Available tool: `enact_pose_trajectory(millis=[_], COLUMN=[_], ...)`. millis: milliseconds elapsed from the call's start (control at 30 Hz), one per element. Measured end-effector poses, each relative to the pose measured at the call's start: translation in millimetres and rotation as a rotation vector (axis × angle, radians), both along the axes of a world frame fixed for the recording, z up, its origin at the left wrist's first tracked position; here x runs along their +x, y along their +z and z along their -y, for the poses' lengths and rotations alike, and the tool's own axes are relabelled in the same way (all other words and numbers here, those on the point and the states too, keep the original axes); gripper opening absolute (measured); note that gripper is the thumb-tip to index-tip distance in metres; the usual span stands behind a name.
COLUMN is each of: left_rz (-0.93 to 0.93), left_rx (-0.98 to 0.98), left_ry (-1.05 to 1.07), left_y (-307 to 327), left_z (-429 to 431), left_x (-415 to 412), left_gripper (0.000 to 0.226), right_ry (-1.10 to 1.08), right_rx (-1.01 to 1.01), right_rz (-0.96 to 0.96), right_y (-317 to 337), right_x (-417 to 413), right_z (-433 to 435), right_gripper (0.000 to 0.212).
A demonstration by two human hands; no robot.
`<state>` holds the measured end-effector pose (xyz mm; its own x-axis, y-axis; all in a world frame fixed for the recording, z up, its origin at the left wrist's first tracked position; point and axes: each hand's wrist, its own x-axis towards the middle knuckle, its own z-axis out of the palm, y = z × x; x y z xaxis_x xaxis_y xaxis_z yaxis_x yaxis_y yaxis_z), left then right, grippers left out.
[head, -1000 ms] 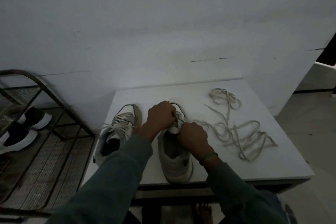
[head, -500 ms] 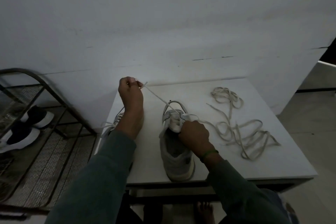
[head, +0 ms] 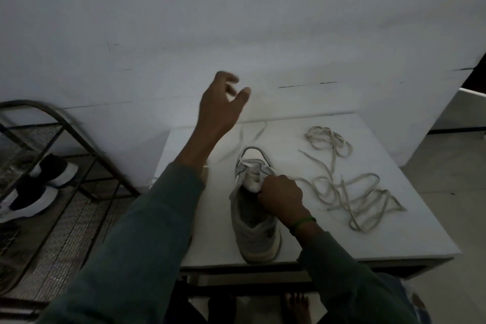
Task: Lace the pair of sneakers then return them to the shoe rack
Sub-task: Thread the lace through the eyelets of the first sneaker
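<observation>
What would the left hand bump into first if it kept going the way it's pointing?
Probably the white wall behind the table. The left hand points up and away, fingers open; nothing shows in between, though depth is unclear.

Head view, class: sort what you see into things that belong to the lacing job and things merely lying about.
Job in hand: grey sneaker, lace threaded in it, loose lace on the table, shoe rack.
Lying about: black-and-white shoes on the rack.
</observation>
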<state>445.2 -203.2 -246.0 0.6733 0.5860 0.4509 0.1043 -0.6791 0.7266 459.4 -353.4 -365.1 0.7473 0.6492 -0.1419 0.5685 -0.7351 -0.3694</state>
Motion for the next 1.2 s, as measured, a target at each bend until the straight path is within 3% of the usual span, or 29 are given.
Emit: enact_pose_trajectory(millis=[100, 200, 267, 333, 400, 600, 833, 900, 967, 1067, 1133, 1200], left_rz=[0.108, -0.002, -0.099, -0.183, -0.246, -0.306, -0.38, -0.407, -0.472, -0.667, -0.688, -0.426], left_rx=[-0.205, -0.259, -0.154, -0.022, 0.094, 0.139, 0.138, 0.178, 0.278, 0.511, 0.362, -0.177], left_ry=[-0.212, -0.362, -0.427, -0.482, -0.544, -0.587, -0.57, -0.513, -0.271, 0.248, 0.376, 0.203], left_y=[23, 19, 2, -14, -23, -35, -43, -49, -59, -74, -85, -83], left_z=[13, 14, 18, 26, 35, 26, 12, 7, -7, -48, -64, -51], left_x=[15, 12, 6, 1, -2, -8, -10, -10, -10, -10, -5, 8], left_gripper=[0.032, 0.055, 0.061, 0.071, 0.081, 0.091, 0.098, 0.102, 0.094, 0.043, 0.045, 0.048], right_ry=[0.021, 0.063, 0.034, -0.066, -0.109, -0.224, -0.31, -0.361, -0.379, -0.336, -0.342, -0.365], right_rx=[-0.036, -0.059, 0.307, 0.857, 1.134, 1.216, 1.179, 1.286, 1.497, 1.769, 1.844, 1.852], right_rz=[-0.104, -0.137, -0.188, -0.503, -0.708, -1.018, -1.008, -1.166, -1.375, -1.473, -1.399, -1.286], right_y=[2, 18, 39, 58, 64, 49, 44, 48, 53, 57, 55, 56], right_x=[10, 29, 37, 38, 37, 32, 32, 38, 52, 75, 85, 86], right_z=[3, 10, 15, 15, 10, -13, -31, -32, -26, -4, 7, 9], right_gripper=[0.033, 0.056, 0.055, 0.041, 0.025, 0.012, 0.014, 0.016, 0.014, 0.016, 0.019, 0.025])
